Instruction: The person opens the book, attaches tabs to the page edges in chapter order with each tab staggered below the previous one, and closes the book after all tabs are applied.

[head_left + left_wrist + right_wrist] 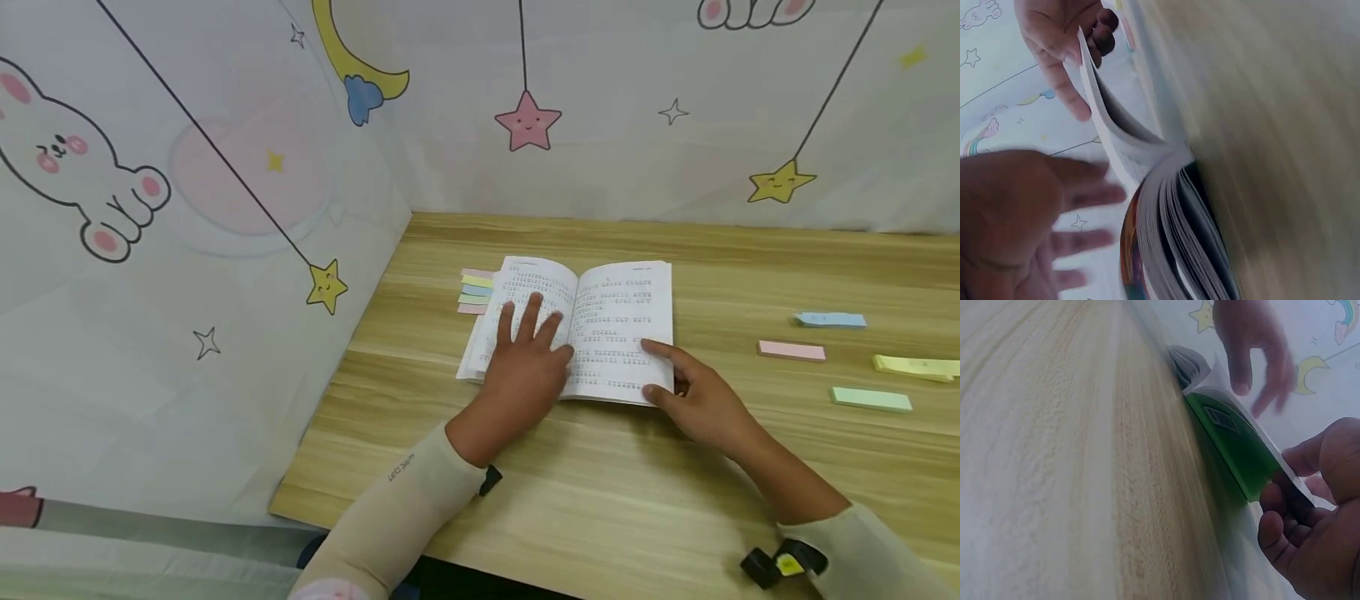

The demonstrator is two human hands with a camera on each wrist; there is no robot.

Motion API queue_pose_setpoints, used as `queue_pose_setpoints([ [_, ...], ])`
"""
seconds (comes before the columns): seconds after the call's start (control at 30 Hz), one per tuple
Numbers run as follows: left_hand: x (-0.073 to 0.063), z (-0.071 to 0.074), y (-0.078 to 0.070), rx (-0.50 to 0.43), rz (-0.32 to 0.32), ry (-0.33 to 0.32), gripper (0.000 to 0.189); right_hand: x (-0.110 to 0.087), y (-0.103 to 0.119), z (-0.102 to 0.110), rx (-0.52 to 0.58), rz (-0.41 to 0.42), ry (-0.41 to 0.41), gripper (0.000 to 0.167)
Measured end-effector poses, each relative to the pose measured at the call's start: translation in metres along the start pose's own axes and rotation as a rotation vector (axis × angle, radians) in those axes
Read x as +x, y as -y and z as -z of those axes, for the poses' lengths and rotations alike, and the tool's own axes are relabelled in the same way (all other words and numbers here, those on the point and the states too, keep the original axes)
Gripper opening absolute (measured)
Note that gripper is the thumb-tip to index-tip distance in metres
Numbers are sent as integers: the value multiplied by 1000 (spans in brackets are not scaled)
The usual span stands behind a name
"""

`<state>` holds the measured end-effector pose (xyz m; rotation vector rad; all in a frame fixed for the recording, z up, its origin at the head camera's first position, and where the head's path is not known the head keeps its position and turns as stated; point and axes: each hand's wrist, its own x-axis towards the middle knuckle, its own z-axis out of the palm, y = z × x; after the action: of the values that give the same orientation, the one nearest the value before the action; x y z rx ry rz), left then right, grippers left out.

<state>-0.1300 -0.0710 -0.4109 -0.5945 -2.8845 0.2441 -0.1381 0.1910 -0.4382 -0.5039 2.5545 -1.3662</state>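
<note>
An open book (pixel 618 292) with printed pages lies on the wooden table, and its green back cover (pixel 1235 444) shows in the right wrist view, tilted up from the tabletop. My left hand (pixel 527 367) is spread over the left page, fingers straight and apart; in the left wrist view it looks blurred beside the thick page block (pixel 1179 237). With thumb and fingers my right hand (pixel 701 400) pinches the book's right edge, its curled fingers under the cover. Colored index tabs (pixel 476 292) stick out from the book's left side.
To the right on the table (pixel 600 492) lie a blue sticky-note strip (pixel 831 320), a pink strip (pixel 791 351), a yellow strip (pixel 915 367) and a green strip (pixel 872 399). A wall covering (pixel 615 167) with cartoon prints stands behind and at the left.
</note>
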Motion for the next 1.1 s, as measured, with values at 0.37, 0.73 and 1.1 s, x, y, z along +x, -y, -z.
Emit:
queue_pose_setpoints([
  [0.37,1,-4,-5,-150,-95,146,40,4,4,-3,-65,-101,-38,88],
  [0.73,2,-4,-5,-170,-109,174,51,0,6,-1,-25,-90,-58,41],
  [1.1,4,-6,-6,-174,-121,186,42,3,5,-4,-84,-157,-76,41],
])
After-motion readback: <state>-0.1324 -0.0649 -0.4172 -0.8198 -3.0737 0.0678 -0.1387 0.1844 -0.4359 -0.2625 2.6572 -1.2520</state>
